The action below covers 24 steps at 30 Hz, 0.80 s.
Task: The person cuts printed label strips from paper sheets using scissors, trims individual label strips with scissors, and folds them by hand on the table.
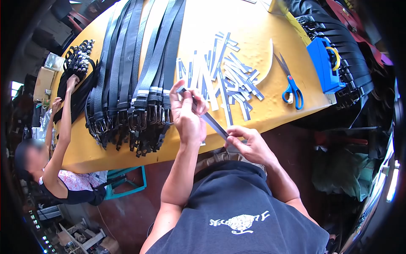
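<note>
Between both hands, in front of the body, a narrow dark grey-and-white label strip slants down to the right. My left hand is closed around its upper end, with the fingers curled and a short dark end showing at the fingertips. My right hand pinches the lower end between thumb and fingers. Just beyond the hands, a loose pile of similar printed strips lies on the yellow table. Bundled black belts with metal buckles lie close to my left hand.
Blue-handled scissors and a blue tape dispenser with yellow tape sit on the right. More black belts hang beyond them. At the left, a co-worker reaches toward another belt bundle, near a teal stool.
</note>
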Motion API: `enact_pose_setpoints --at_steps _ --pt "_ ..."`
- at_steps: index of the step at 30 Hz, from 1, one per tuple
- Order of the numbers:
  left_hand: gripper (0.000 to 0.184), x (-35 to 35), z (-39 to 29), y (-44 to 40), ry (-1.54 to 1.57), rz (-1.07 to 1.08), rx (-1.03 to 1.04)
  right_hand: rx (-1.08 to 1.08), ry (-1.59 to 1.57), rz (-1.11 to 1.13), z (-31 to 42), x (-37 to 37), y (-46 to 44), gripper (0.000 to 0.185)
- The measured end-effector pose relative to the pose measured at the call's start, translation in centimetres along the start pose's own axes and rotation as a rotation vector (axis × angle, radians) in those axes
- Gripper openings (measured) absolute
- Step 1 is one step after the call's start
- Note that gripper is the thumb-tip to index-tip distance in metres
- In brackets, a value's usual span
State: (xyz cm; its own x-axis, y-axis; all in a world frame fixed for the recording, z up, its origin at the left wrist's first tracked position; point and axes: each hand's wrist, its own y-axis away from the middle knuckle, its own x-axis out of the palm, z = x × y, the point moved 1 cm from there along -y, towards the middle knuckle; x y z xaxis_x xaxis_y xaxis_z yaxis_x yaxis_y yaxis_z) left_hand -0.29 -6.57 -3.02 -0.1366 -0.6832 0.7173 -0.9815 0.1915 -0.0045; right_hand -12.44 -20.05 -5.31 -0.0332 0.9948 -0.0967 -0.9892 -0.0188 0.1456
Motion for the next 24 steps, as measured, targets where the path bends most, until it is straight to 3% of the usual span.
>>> enact_pose_setpoints --at_steps 2,5,9,14,19,22,24 --pt "0.030 0.9 0.4 0.5 -0.061 0.021 -0.022 0.001 -0.040 0.007 1.4 0.5 -0.6 0.021" --pt "0.031 1.4 0.9 1.1 -0.155 0.089 0.007 -0.013 -0.360 0.020 1.9 2.3 -1.9 0.020" --pt "0.028 1.3 0.2 1.0 -0.095 0.064 -0.029 0.037 -0.227 0.006 1.2 3.2 -2.5 0.015" --pt "0.024 1.8 -0.4 1.0 -0.091 -0.008 -0.033 -0.051 -0.161 -0.012 0.6 3.9 -2.4 0.016" --pt "0.025 1.8 -0.7 0.8 -0.083 0.054 -0.045 -0.022 -0.173 -0.096 1.8 3.8 -2.2 0.013" --pt "0.025 2.4 -1.3 1.1 -0.079 0.072 -0.036 -0.171 -0.046 -0.156 2.0 3.6 -2.4 0.012" --pt "0.024 2.7 -1.9 1.3 -0.072 0.100 -0.032 -0.483 0.240 -0.275 2.7 2.9 -3.1 0.010"
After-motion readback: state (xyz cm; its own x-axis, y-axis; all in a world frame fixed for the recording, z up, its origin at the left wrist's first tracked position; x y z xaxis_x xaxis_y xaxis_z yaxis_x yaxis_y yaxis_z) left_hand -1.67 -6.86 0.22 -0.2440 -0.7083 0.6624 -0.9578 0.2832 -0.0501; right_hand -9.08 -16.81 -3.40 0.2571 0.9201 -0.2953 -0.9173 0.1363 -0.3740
